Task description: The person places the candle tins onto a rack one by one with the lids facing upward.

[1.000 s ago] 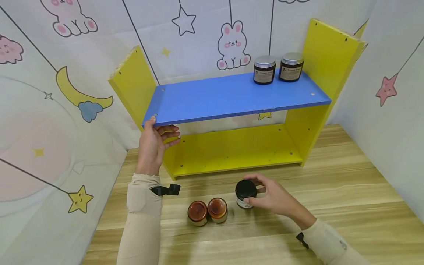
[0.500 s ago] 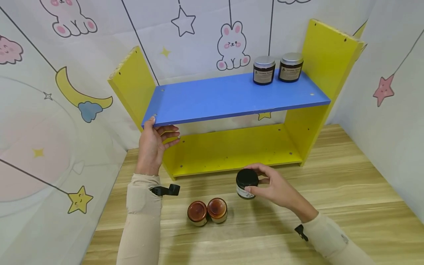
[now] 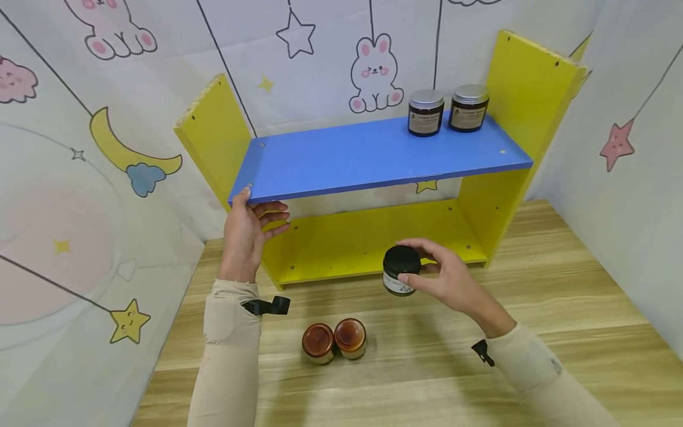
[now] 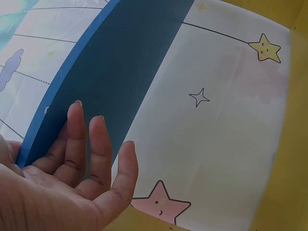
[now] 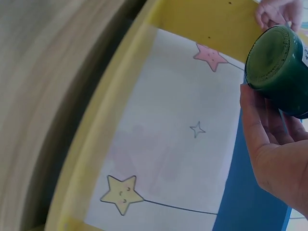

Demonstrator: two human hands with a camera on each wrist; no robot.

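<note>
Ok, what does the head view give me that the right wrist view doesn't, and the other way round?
Head view only: two silver-lidded jars on the blue shelf, two reddish-brown jars on the table, and the held jar's black lid.
Right wrist view only: the held jar's base and the shelf's underside.
Both: the held jar, right hand, left hand, yellow frame and table.

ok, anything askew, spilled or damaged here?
Minor wear: both yellow board side panels have rough, bare top edges, and the flat blue shelf board has a pale nick on its front edge. The two round amber glass jars on the wood-grain table possibly stand upside down. No spill visible.
</note>
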